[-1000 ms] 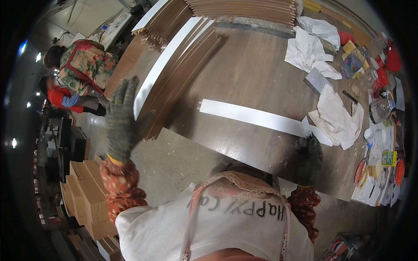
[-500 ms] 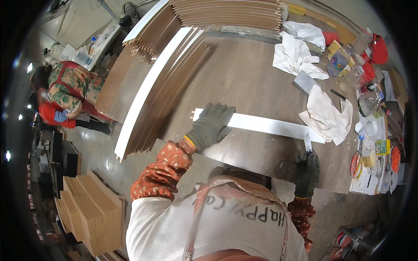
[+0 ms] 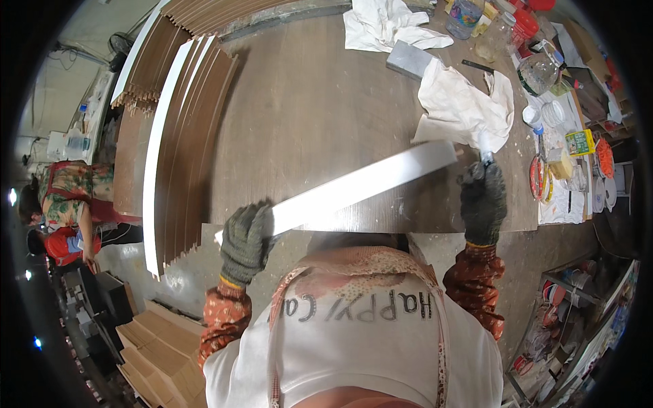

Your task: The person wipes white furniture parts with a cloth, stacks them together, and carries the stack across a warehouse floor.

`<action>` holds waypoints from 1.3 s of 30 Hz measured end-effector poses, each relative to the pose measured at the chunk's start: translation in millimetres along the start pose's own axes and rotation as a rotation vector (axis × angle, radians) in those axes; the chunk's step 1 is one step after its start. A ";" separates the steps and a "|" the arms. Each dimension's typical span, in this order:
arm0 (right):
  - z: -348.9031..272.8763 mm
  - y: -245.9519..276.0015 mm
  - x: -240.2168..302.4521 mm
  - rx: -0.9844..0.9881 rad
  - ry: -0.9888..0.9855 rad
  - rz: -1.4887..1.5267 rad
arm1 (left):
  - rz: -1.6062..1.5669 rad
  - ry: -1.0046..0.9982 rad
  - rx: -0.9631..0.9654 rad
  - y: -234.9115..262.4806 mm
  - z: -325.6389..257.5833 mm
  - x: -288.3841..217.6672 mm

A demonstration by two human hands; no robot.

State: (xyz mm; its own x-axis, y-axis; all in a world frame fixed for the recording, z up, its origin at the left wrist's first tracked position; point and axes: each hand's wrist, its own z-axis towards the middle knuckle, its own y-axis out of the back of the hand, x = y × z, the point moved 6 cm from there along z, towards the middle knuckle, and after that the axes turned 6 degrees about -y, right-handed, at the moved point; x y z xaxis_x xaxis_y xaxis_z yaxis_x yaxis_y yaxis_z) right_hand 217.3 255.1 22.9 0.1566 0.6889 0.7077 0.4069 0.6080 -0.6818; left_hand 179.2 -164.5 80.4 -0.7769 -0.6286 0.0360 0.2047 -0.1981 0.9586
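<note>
Now white strip (image 3: 360,185) lifted off brown table (image 3: 306,115), tilted, no longer lying flat as half second ago. Left hand (image 3: 246,241), gloved, moved from strip's top to its near end, fingers closed around it. Right hand (image 3: 483,198), gloved, at strip's far end, closed on small tool (image 3: 484,155). White cloth (image 3: 466,102) just beyond that end.

Count: 1 white strip (image 3: 360,185), held at both ends. 2 gloved hands on it, left (image 3: 246,239) and right (image 3: 483,197). 2 white rags at the bench's (image 3: 320,102) far edge: one (image 3: 388,24) at the far edge, one (image 3: 466,102) toward the right edge. 1 grey block (image 3: 409,60) between them. 1 clear bottle (image 3: 537,68) near the right edge. 2 stacks of brown slats: far-left corner (image 3: 197,10), left edge (image 3: 183,143). 1 other person (image 3: 64,217) off the left edge.
</note>
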 end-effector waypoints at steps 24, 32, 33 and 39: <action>-27.3 193.4 256.8 -0.908 0.640 -0.516 | -0.216 0.721 -0.124 -74.4 -57.2 -24.1; 11.1 134.1 256.1 -0.980 0.371 -1.167 | 0.006 0.673 0.028 -11.7 -10.6 -59.6; 23.0 133.2 240.8 -0.813 0.447 -1.181 | -0.013 0.726 0.018 -15.5 -21.5 -57.2; 91.5 -4.0 115.5 0.061 0.733 -1.790 | 0.088 0.886 0.132 -24.0 -61.3 -61.0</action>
State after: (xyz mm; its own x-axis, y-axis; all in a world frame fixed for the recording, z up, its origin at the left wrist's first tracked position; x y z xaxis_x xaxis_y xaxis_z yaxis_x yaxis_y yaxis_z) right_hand 151.5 368.3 90.5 -0.0465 -0.9155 0.3996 0.4732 0.3321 0.8159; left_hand 258.2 -167.5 37.9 -0.0068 -0.9977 -0.0677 0.1297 -0.0680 0.9892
